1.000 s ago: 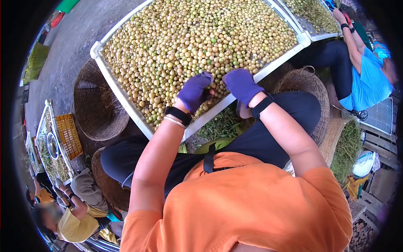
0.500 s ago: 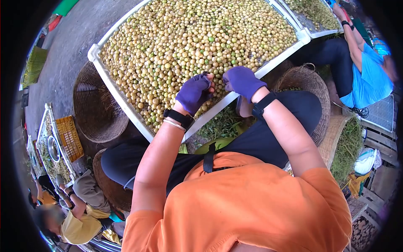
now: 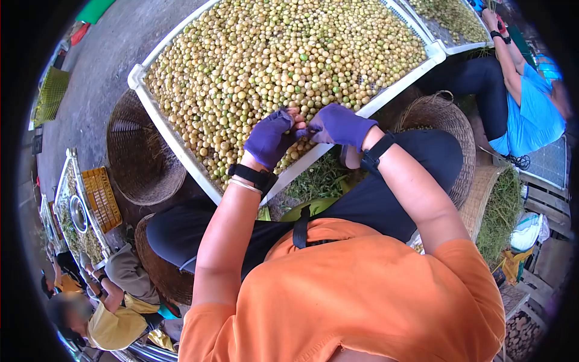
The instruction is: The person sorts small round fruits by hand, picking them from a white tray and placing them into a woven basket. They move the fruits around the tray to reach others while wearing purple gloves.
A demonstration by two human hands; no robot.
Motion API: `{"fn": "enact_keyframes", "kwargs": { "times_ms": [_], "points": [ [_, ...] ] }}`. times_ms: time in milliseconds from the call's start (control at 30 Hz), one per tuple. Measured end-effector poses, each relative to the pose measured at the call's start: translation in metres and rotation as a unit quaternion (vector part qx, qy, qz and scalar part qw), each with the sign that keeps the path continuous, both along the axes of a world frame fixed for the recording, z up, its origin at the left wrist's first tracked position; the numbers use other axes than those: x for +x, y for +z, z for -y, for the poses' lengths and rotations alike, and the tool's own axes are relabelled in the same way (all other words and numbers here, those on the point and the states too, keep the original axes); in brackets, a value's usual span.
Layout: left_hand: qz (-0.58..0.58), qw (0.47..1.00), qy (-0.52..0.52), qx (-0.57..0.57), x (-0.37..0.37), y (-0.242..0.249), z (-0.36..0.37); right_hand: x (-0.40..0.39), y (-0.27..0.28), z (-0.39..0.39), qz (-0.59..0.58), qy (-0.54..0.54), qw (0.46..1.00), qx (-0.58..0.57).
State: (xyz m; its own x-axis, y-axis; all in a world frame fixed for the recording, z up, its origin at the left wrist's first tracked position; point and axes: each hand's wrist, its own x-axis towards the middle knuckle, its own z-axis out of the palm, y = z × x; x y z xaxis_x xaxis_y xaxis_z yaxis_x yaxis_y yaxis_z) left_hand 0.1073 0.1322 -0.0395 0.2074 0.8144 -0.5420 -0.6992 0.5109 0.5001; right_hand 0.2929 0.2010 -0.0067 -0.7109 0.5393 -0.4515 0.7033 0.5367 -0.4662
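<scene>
Both hands wear purple gloves with bare fingertips and meet over the near edge of a white-rimmed tray point(image 3: 172, 142). The tray is heaped with small round yellow-green fruits point(image 3: 265, 66). My left hand point(image 3: 272, 137) is closed, its fingertips pinched near the fruits; anything between them is too small to name. Close against it on the right, my right hand point(image 3: 339, 125) is closed too, fingertips pointing at the left ones. What it grips, if anything, is hidden.
Woven baskets stand left point(image 3: 142, 163) and right point(image 3: 449, 120) of my legs. A person in blue point(image 3: 528, 114) sits at the right beside another tray point(image 3: 449, 21). More people point(image 3: 114, 323) sit at lower left, near a yellow crate point(image 3: 101, 199). Green stems point(image 3: 503, 211) lie at right.
My right hand has moved left and slightly down, so that its fingertips meet those of my left hand. My left hand has shifted slightly left.
</scene>
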Motion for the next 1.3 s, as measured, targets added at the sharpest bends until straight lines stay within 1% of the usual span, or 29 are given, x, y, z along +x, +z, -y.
{"fn": "enact_keyframes", "kwargs": {
  "times_ms": [33,67,100,133,200,233,267,300,367,400,500,533,567,600,633,667,700,767,833,867,900,967,1000,1100,1133,1167,1233,1267,1300],
  "points": [
    [-0.037,0.999,-0.011,-0.010,-0.002,0.004,0.003,0.000,-0.003,0.001,-0.003,0.008,1.000,0.015],
    [-0.061,0.997,-0.034,0.037,-0.006,-0.004,0.006,0.000,-0.008,0.002,-0.006,0.017,0.999,0.030],
    [-0.168,0.976,-0.061,0.123,-0.009,-0.007,0.008,-0.001,-0.010,0.003,-0.010,0.027,0.999,0.046],
    [-0.272,0.936,-0.087,0.206,-0.011,-0.010,0.009,-0.001,-0.012,0.004,-0.011,0.037,0.998,0.058],
    [-0.292,0.928,-0.085,0.215,-0.016,-0.011,0.011,-0.002,-0.014,0.007,-0.012,0.057,0.995,0.082],
    [-0.209,0.966,-0.058,0.143,-0.018,-0.010,0.011,-0.003,-0.012,0.008,-0.003,0.062,0.995,0.083],
    [-0.124,0.990,-0.029,0.069,-0.020,-0.009,0.010,-0.004,-0.010,0.008,0.005,0.067,0.994,0.084],
    [-0.116,0.992,-0.007,0.053,-0.021,-0.005,0.010,-0.005,-0.009,0.008,0.014,0.072,0.994,0.085],
    [-0.102,0.994,0.038,0.022,-0.022,0.003,0.011,-0.003,-0.011,0.005,-0.048,-0.028,0.998,-0.005],
    [-0.116,0.992,0.032,0.025,-0.028,0.004,0.012,-0.002,-0.010,0.003,-0.079,-0.078,0.993,-0.050],
    [-0.200,0.979,0.012,0.025,-0.038,0.009,0.017,0.005,-0.003,-0.008,-0.153,-0.187,0.970,-0.004],
    [-0.319,0.947,-0.040,0.009,-0.042,0.009,0.013,0.009,-0.004,-0.014,-0.140,-0.180,0.974,0.014],
    [-0.476,0.876,-0.039,0.064,-0.041,-0.004,0.012,0.012,-0.005,-0.014,-0.110,-0.150,0.982,0.017],
    [-0.618,0.776,-0.036,0.117,-0.034,-0.001,0.011,0.013,-0.001,-0.014,-0.079,-0.121,0.989,0.020],
    [-0.740,0.651,-0.032,0.166,-0.030,0.002,0.010,0.012,0.002,-0.014,-0.049,-0.091,0.994,0.024],
    [-0.658,0.740,-0.098,0.098,-0.027,0.007,0.015,0.013,0.007,-0.011,-0.023,-0.103,0.993,-0.047],
    [-0.650,0.736,-0.078,0.174,-0.025,-0.023,0.014,0.011,0.004,-0.010,-0.023,-0.105,0.994,-0.033],
    [-0.671,0.656,-0.234,0.253,-0.008,-0.011,0.005,0.009,-0.007,-0.010,-0.025,-0.110,0.994,-0.005],
    [-0.717,0.573,-0.293,0.266,0.022,0.015,0.002,0.018,-0.005,-0.021,-0.101,-0.191,0.975,0.050],
    [-0.742,0.506,-0.365,0.246,0.034,0.015,-0.005,0.024,0.002,-0.029,-0.137,-0.241,0.958,0.076],
    [-0.744,0.488,-0.387,0.240,0.042,0.001,-0.011,0.033,0.008,-0.036,-0.172,-0.290,0.936,0.103],
    [-0.774,0.448,-0.366,0.259,0.051,0.000,-0.010,0.058,0.008,-0.047,-0.219,-0.340,0.903,0.146],
    [-0.780,0.437,-0.367,0.257,0.054,0.002,-0.010,0.065,0.009,-0.051,-0.178,-0.341,0.900,0.205],
    [-0.789,0.409,-0.382,0.255,0.056,0.006,-0.011,0.077,0.002,-0.051,-0.122,-0.299,0.927,0.191],
    [-0.786,0.401,-0.393,0.259,0.054,0.008,-0.012,0.075,-0.004,-0.048,-0.138,-0.285,0.933,0.171],
    [-0.782,0.393,-0.405,0.263,0.052,0.009,-0.012,0.074,-0.011,-0.047,-0.098,-0.254,0.947,0.171],
    [-0.771,0.380,-0.411,0.303,0.048,0.010,-0.013,0.070,-0.024,-0.044,-0.020,-0.189,0.967,0.169],
    [-0.761,0.376,-0.413,0.328,0.047,0.012,-0.013,0.067,-0.030,-0.042,-0.022,-0.158,0.968,0.195],
    [-0.751,0.372,-0.415,0.354,0.046,0.015,-0.014,0.063,-0.028,-0.039,-0.011,-0.152,0.966,0.208]
  ]
}}
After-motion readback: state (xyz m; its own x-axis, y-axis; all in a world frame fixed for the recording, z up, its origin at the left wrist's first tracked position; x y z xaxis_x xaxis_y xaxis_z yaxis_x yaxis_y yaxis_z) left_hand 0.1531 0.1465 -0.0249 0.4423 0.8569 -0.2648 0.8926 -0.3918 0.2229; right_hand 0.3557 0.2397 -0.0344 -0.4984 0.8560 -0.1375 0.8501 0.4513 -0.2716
